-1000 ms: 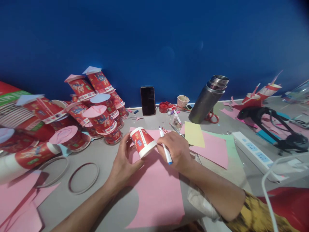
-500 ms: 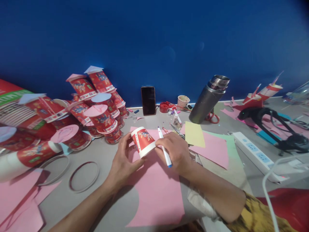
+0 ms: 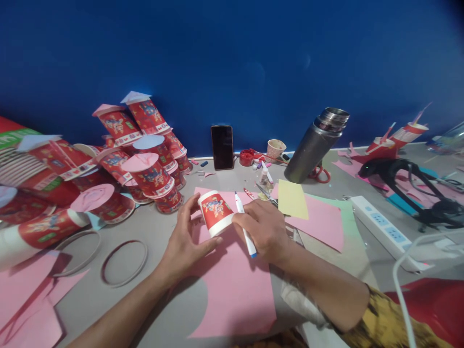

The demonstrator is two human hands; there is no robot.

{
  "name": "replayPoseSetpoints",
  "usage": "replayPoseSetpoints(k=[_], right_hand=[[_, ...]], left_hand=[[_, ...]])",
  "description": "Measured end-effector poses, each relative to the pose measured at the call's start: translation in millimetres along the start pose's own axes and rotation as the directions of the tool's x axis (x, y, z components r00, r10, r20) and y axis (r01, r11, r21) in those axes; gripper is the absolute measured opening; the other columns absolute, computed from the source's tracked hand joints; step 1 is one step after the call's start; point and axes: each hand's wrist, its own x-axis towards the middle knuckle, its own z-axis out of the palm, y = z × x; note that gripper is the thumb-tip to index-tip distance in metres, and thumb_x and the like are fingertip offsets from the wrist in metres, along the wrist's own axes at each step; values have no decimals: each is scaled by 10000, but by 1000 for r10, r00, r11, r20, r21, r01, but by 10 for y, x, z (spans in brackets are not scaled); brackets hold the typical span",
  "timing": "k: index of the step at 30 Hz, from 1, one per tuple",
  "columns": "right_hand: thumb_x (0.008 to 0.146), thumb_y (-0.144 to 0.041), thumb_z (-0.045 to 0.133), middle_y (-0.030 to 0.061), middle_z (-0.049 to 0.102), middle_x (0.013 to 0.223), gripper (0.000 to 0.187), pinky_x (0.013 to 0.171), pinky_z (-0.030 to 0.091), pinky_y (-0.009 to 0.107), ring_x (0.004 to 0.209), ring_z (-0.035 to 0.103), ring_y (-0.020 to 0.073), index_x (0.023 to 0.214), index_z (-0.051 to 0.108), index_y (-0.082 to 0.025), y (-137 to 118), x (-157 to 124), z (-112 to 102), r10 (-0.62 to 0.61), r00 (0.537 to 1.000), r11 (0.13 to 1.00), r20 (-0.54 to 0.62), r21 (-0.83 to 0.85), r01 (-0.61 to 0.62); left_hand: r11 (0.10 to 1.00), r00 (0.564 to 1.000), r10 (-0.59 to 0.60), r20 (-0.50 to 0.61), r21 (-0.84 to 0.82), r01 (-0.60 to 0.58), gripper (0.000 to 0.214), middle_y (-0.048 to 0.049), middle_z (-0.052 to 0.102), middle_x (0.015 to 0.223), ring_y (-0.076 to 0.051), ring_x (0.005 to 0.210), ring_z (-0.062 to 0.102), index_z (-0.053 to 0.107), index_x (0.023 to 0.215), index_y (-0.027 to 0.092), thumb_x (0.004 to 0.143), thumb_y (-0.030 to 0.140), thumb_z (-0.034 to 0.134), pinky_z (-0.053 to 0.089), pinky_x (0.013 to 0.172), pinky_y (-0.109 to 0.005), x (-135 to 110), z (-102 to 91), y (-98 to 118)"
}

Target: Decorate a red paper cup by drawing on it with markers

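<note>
A red paper cup (image 3: 216, 210) with white bands and a printed cartoon figure lies tilted in my left hand (image 3: 186, 238), whose fingers and thumb wrap its left end. My right hand (image 3: 266, 229) grips a white marker (image 3: 246, 229) with a blue end pointing toward me. Its fingertips also touch the cup's right end. Below both hands is a sheet of pink paper (image 3: 239, 299) with a curved piece cut from its left side.
Decorated red cups (image 3: 150, 176) are stacked at left, beside two rings (image 3: 123, 263). A phone (image 3: 222, 147) leans on the blue wall. A steel flask (image 3: 313, 150), scissors (image 3: 266, 193), yellow paper (image 3: 293, 199) and a power strip (image 3: 384, 232) are at right.
The cup has turned in my hands, so the cartoon figure now faces me more and the printed strip at its left is out of sight. The view has shifted slightly.
</note>
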Motion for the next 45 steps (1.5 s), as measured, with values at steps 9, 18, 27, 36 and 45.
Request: replayPoseSetpoints(k=[9,18,27,36,45], right_hand=[[1020,-127,673,23,718,802,113,712,502,309,753,643,181,970,701,-225,29,22,1,33,999,993,-18,113,-30],[985,-80,665,14,728,781,151,701,505,305,722,650,181,972,671,-230,108,4,52,62,997,989,-38,134,-56],[1009,-73,592,19,646,745,218,658,411,333,695,551,180,895,712,-214,48,-4,-7,-10,1000,999,-15,35,10],[1003,-108,692,18,688,778,126,689,487,297,725,620,174,944,705,-218,57,24,7,42,998,991,-41,128,-36],[980,-85,675,25,729,814,147,710,502,313,750,653,193,1011,691,-228,138,-11,29,38,999,991,-15,133,-36]], left_hand=[[1000,999,1,-36,4,-1,871,-163,578,1564,-403,1482,556,473,1503,250,750,387,889,474,1249,-607,13,-14,48],[965,994,-90,64,-242,103,986,-181,551,1630,-425,1524,540,452,1547,250,718,450,947,498,1241,-578,23,46,30],[997,997,-61,39,-44,63,1099,-194,446,1677,-426,1454,579,395,1628,270,714,528,949,502,1210,-629,-3,-34,16],[999,1000,-7,0,-52,7,901,-165,563,1578,-394,1478,576,485,1511,252,731,382,918,537,1200,-571,33,9,17],[992,996,-77,44,-95,81,961,-188,519,1650,-419,1558,500,443,1552,259,748,448,935,452,1275,-607,11,12,30]])
